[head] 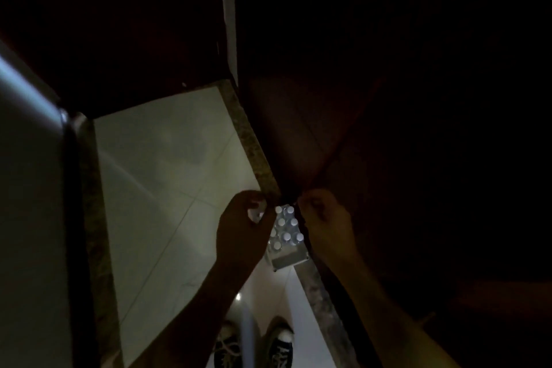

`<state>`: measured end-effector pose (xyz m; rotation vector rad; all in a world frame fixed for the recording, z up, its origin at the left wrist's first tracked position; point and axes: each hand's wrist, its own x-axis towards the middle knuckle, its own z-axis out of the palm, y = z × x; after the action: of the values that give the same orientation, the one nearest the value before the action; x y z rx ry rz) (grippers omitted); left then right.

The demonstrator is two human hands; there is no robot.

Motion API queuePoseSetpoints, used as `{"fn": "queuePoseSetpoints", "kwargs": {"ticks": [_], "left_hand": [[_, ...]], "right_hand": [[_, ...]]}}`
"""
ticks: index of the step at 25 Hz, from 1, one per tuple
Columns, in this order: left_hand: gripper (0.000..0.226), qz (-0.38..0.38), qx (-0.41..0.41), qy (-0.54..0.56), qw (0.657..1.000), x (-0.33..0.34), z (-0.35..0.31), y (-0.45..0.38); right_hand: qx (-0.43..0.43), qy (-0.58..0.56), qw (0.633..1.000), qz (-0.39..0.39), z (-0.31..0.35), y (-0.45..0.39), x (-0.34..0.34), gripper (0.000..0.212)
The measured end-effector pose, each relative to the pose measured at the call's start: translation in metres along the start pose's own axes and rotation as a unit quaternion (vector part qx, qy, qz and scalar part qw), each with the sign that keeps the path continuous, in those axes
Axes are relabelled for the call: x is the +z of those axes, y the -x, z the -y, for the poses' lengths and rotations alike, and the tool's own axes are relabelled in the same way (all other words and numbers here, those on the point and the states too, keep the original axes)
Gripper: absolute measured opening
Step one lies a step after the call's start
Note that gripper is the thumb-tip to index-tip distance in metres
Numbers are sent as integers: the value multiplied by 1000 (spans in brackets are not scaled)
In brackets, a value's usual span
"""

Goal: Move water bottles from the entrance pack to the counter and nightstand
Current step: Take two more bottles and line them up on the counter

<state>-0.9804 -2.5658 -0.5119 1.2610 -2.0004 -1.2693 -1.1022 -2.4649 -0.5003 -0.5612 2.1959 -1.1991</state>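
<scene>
The scene is dim and I am looking straight down. A shrink-wrapped pack of water bottles (287, 233) with white caps stands on the pale tile floor against the right wall's stone skirting. My left hand (243, 233) hovers at the pack's left side. Its fingers curl around something white that looks like the top of a water bottle (256, 213). My right hand (325, 224) is at the pack's far right corner with its fingers curled in. The dark hides whether it grips the wrap.
A dark wooden door or panel (388, 98) fills the right side, and a dark frame (74, 218) with stone skirting borders the left. Pale tile floor (167, 173) lies between them. My two dark sneakers (280, 343) stand near the bottom edge.
</scene>
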Motion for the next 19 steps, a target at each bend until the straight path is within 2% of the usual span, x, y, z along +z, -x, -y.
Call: {"fn": "queuePoseSetpoints", "kwargs": {"ticks": [6,9,11,14,16,19], "left_hand": [[42,147,-121,-83,978,185,274,-52],[48,163,-124,-108,973,275,423,-63],[56,173,-83,-109,975,326,505,-69],[80,210,29,-159,964,376,576,-68],[85,188,57,-195,961,395,592,-68],[80,134,101,-210,963,411,592,-62]], "right_hand": [[91,114,989,7,-306,-124,136,14],[82,222,970,46,-446,-189,197,36],[47,293,953,56,-508,-225,227,49],[34,424,905,10,-540,-250,246,45],[56,468,882,-13,-545,-251,250,45],[28,482,875,40,-547,-248,254,50]]}}
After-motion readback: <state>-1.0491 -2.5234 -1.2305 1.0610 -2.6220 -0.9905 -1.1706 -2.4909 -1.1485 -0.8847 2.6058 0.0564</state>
